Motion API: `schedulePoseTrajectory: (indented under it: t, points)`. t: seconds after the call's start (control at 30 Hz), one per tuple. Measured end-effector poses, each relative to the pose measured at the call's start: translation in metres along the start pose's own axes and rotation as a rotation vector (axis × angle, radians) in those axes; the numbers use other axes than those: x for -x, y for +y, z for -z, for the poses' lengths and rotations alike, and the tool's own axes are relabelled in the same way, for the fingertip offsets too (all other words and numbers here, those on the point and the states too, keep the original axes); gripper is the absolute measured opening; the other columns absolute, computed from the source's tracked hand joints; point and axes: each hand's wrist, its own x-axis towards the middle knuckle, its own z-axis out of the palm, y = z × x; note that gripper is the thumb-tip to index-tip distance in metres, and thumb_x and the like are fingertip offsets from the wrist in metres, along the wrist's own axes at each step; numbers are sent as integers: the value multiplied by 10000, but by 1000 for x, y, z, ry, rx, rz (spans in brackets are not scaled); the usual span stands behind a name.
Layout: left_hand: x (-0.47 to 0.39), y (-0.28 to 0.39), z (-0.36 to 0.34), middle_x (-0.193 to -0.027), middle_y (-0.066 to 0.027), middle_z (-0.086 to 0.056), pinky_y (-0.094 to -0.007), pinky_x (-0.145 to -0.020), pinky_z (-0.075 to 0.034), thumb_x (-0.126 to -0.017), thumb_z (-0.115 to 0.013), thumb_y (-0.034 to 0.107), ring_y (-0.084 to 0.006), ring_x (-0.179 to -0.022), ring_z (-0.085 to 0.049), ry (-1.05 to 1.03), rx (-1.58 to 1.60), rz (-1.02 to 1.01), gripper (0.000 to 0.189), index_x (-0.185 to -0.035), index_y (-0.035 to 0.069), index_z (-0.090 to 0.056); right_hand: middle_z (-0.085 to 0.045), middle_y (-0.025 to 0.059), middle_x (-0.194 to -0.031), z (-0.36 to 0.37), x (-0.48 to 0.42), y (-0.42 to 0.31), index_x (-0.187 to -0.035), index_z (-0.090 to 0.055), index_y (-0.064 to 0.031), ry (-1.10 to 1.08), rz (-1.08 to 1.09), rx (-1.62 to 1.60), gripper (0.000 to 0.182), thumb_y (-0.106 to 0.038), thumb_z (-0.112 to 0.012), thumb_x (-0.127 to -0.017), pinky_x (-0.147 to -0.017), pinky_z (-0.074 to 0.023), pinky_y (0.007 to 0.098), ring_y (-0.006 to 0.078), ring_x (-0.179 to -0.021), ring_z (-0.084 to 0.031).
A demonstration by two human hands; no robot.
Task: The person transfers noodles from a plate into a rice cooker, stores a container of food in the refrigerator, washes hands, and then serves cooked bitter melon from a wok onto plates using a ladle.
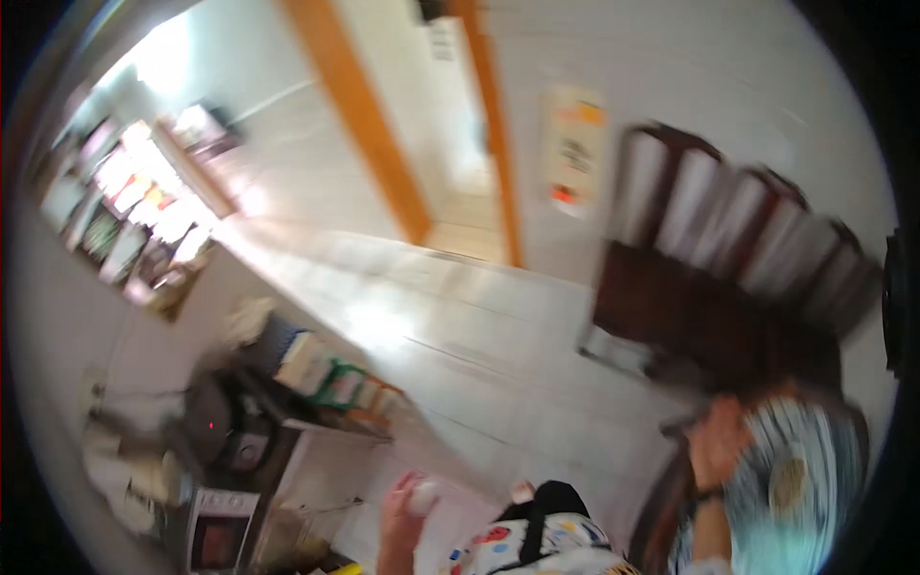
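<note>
My left hand [399, 519] is low in the picture, with its fingers around a small white rounded object [424, 497]; blur hides what kind. To the right, my right hand [717, 440] is spread at the edge of a blue-and-white striped surface [812, 449], apparently a cloth or cover. Whether the hand touches it, I cannot tell. A dark band circles that wrist. On the stripes lies a round tan patch or object [788, 483]. My patterned apron [535, 535] shows between the hands.
A dark wooden slatted bench [690, 309] stands against the wall. Pale floor tiles [496, 359] lead to an orange-framed doorway [471, 223]. At left are a black appliance [208, 417], a white-fronted cabinet [323, 463], a small oven-like appliance [221, 530] and a bright opening [144, 194] onto cluttered goods.
</note>
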Motion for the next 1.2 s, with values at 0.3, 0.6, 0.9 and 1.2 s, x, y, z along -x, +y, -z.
schedulePoseTrajectory:
  t: [0.3,0.6,0.9,1.2]
  points:
    - [-167,58,-27,-1212,-128,-595,-389,-884,-551,-949,-631,170,-218,-1044,-626,52,154,59,493,-1369,-13,-449,-446,52,-1302,-155,-77,-204,-1322,-466,-150,-471,-213,-402,489,-478,-461,-959,-891,-374,471,233,-1151,-442]
    - [-316,163,-81,-1232,-133,-557,-432,-931,-525,-949,-622,136,-255,-1113,-594,222,159,-5,499,-1381,-17,-427,-555,71,-1099,-261,-213,-346,-1187,-552,-110,-946,-368,-600,351,-376,-503,-964,-737,-436,424,227,-943,-542]
    - [-443,213,-79,-1163,-181,-545,-452,-949,-521,-907,-589,28,-303,-1075,-603,175,282,-83,512,-1376,-30,-392,-665,89,-897,-367,-290,-382,-1053,-639,-70,-1315,-626,-913,240,-275,-545,-970,-583,-499,377,221,-734,-642]
    - [-607,331,-154,-1266,-263,-515,-452,-956,-529,-923,-580,10,-342,-1085,-624,115,253,-134,580,-1427,9,-293,-648,50,-700,-447,-483,-724,-864,-650,-47,-1018,-138,-988,243,-284,-691,-904,-392,-452,279,117,-496,-568]
